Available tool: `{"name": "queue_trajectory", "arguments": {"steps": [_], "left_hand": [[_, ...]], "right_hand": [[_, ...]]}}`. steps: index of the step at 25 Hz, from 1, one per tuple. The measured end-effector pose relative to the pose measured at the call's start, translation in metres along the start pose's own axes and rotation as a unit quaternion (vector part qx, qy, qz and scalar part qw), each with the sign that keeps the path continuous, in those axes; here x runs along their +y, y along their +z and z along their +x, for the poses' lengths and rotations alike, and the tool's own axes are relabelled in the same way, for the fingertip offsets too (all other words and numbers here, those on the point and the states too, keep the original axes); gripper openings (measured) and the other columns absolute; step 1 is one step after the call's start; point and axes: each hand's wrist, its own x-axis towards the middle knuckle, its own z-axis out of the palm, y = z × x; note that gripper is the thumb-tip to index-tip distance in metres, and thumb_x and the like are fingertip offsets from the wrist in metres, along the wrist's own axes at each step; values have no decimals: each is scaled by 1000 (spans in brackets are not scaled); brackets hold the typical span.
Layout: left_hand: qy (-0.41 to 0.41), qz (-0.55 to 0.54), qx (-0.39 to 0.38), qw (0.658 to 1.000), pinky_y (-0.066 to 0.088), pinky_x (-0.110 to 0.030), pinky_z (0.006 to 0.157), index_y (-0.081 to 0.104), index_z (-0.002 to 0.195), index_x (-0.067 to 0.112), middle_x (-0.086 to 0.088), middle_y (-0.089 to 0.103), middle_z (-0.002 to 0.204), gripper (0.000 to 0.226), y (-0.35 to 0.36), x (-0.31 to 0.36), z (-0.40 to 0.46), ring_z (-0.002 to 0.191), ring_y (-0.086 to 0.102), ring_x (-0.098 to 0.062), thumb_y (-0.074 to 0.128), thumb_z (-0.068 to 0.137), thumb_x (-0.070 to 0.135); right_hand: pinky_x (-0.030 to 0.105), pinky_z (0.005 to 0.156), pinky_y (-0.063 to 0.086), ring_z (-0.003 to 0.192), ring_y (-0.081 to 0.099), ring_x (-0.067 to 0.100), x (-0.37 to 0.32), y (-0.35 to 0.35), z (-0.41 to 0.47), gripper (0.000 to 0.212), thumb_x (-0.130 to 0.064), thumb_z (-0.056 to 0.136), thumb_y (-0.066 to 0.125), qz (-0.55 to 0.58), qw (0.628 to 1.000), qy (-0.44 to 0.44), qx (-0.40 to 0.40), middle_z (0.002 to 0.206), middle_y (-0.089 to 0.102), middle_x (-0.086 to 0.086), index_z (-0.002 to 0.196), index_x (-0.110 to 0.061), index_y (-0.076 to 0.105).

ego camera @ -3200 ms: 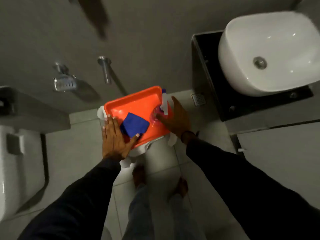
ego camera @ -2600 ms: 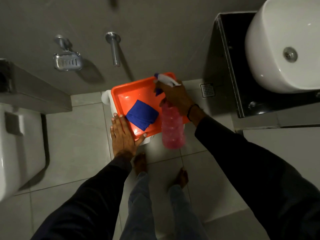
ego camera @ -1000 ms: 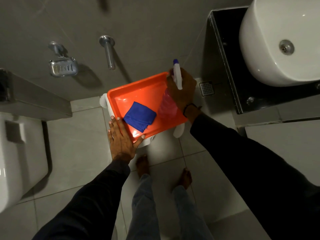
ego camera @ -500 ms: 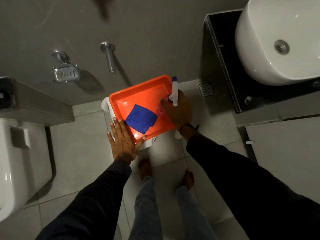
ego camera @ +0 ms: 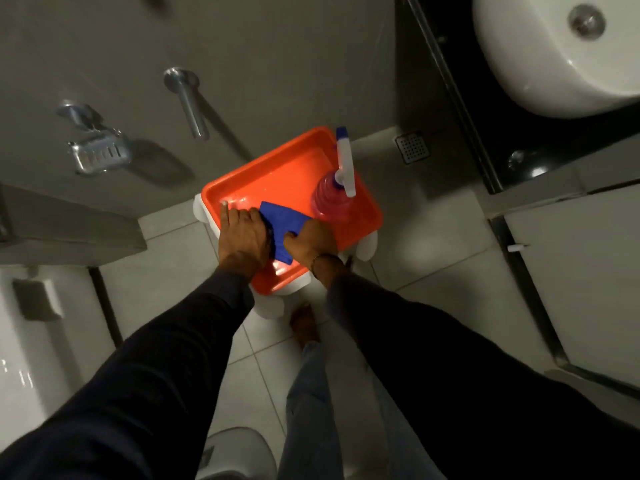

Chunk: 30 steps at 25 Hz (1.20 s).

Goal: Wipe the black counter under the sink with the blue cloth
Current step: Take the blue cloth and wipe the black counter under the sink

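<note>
The blue cloth (ego camera: 282,221) lies in an orange tray (ego camera: 277,157) on a white stool. My left hand (ego camera: 242,237) grips the cloth's left edge, with the index finger stretched out on the tray floor. At the cloth's lower right corner my right hand (ego camera: 310,244) pinches it. A pink spray bottle (ego camera: 329,197) with a white trigger head stands in the tray's right part, and no hand is on it. The black counter (ego camera: 554,140) is at the upper right, under the white sink (ego camera: 554,57).
A metal soap dish (ego camera: 98,155) and a metal bar (ego camera: 188,102) stick out of the grey wall. A white toilet (ego camera: 20,341) is at the left. A floor drain (ego camera: 412,147) sits beside the counter. My bare foot (ego camera: 304,327) is by the stool.
My right hand set the spray bottle down in the tray and moved to the cloth. My left hand slid from the tray's rim onto the cloth's left edge.
</note>
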Motion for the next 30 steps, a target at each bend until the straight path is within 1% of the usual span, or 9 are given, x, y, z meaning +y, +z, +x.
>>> {"name": "queue_trajectory", "arguments": {"steps": [3, 6, 8, 13, 18, 20, 23, 28, 30], "left_hand": [[-8, -77, -10, 997, 21, -54, 120, 48, 130, -6, -26, 61, 122, 46, -6, -2, 4, 114, 56, -44, 53, 94, 22], [-66, -241, 20, 968, 41, -48, 103, 58, 116, -5, -29, 64, 116, 37, -18, -8, -8, 108, 57, -46, 59, 89, 22], [-128, -391, 42, 911, 54, -45, 88, 65, 109, -1, -24, 69, 108, 33, -30, -9, -28, 100, 65, -42, 63, 87, 24], [-314, -609, 38, 727, 59, -45, 88, 65, 107, 12, -7, 68, 93, 32, -51, 42, -99, 99, 70, -35, 74, 78, 23], [-344, -707, 23, 618, 58, -43, 80, 55, 108, 4, -17, 66, 101, 34, -77, 159, -136, 99, 69, -37, 74, 81, 7], [-335, -727, -16, 600, 50, -32, 65, 58, 106, -3, -22, 66, 105, 31, -91, 201, -137, 82, 63, -26, 73, 83, 8], [-275, -757, -50, 591, 39, -29, 61, 61, 87, 9, -12, 64, 96, 9, -134, 263, -128, 74, 56, -18, 70, 86, 10], [-192, -751, -31, 631, 49, -37, 71, 69, 95, 0, -16, 66, 92, 14, -192, 333, -80, 86, 56, -23, 70, 88, 12], [-198, -727, -19, 657, 55, -41, 87, 71, 99, -6, -17, 71, 96, 24, -202, 345, -55, 88, 62, -25, 73, 86, 14]], "right_hand": [[39, 96, 52, 122, 64, 35, -1, 8, 8, 49, -23, 85, 71, 73, 995, 63, -26, 131, 67, 20, 127, 3, 65], [42, 81, 55, 93, 66, 23, 0, 2, 7, 40, -13, 81, 74, 220, 969, 116, -8, 99, 70, 13, 114, 8, 71], [46, 79, 59, 82, 62, 20, 1, -13, -4, 30, -6, 78, 77, 287, 951, 112, -19, 90, 70, 11, 105, 9, 74], [39, 80, 60, 83, 63, 19, 36, -64, -58, 29, 4, 74, 81, 295, 949, 75, -76, 91, 69, 6, 103, 3, 77], [36, 85, 60, 85, 64, 18, 115, -148, -89, 32, 4, 75, 82, 264, 962, 45, -57, 93, 71, 5, 107, -1, 76], [33, 85, 60, 87, 67, 19, 145, -188, -92, 35, 2, 76, 83, 253, 965, 47, -39, 94, 72, 5, 110, -3, 76], [37, 88, 63, 94, 75, 26, 187, -255, -93, 27, -3, 78, 83, 247, 967, 53, 9, 102, 77, 9, 104, -7, 75], [37, 85, 64, 95, 76, 28, 223, -346, -75, 28, -7, 80, 83, 275, 955, 41, 104, 103, 78, 12, 107, -4, 75], [34, 86, 62, 96, 74, 27, 227, -364, -58, 31, -6, 80, 84, 282, 951, 32, 124, 106, 78, 13, 110, -4, 75]]}}
